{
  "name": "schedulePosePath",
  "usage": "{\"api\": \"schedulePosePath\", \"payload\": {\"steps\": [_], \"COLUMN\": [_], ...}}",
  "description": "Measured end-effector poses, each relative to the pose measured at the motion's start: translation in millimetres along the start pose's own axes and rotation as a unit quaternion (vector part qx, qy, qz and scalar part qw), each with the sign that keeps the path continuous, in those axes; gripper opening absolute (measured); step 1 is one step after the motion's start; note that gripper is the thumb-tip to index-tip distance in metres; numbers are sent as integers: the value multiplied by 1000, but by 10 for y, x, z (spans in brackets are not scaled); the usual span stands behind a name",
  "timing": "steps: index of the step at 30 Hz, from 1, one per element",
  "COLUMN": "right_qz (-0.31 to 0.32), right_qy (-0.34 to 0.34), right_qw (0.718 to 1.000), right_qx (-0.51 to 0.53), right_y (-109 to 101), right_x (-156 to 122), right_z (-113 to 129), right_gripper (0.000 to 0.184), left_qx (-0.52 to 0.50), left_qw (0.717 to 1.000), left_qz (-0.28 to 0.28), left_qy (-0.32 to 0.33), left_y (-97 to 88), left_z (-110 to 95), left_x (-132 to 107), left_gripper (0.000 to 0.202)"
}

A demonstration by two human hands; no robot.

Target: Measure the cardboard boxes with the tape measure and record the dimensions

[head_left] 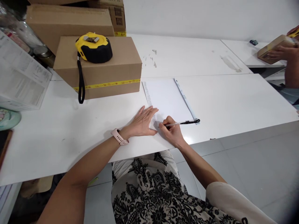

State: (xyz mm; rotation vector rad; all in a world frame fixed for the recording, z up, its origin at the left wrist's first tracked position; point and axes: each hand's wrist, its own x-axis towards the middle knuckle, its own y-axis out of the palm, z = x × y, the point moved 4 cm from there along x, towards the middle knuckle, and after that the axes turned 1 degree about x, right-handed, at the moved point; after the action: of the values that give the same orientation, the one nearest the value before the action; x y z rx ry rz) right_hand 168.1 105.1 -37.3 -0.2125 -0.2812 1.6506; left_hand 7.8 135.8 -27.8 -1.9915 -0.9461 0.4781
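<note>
A white sheet of paper (168, 99) with printed strips along its edges lies on the white table (233, 102). My left hand (142, 122) lies flat on the paper's near left corner, fingers stretched out, a pink watch on the wrist. My right hand (172, 132) is closed round a pen (182, 123), whose tip touches the paper's lower left edge. A yellow and black tape measure (94, 47) sits on a cardboard box (109, 70) behind the paper, its strap hanging down the box's front.
Larger cardboard boxes (67, 21) are stacked at the back left. A printed paper-wrapped package (21, 77) and a green plate (8, 118) lie at the left. Another person's hands (283, 51) hold a small box (272, 48) at the far right.
</note>
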Motion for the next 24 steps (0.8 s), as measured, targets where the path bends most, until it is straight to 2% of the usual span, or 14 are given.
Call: {"api": "schedulePosePath", "payload": {"steps": [24], "right_qz": [-7], "right_qy": [9], "right_qw": [1000], "right_qx": [-4], "right_y": [-15], "right_x": [0], "right_z": [65], "right_gripper": [29], "left_qx": [-3], "left_qw": [1000], "left_qz": [1], "left_qy": [-2], "left_y": [-11], "left_z": [3], "left_x": [0], "left_gripper": [91]}}
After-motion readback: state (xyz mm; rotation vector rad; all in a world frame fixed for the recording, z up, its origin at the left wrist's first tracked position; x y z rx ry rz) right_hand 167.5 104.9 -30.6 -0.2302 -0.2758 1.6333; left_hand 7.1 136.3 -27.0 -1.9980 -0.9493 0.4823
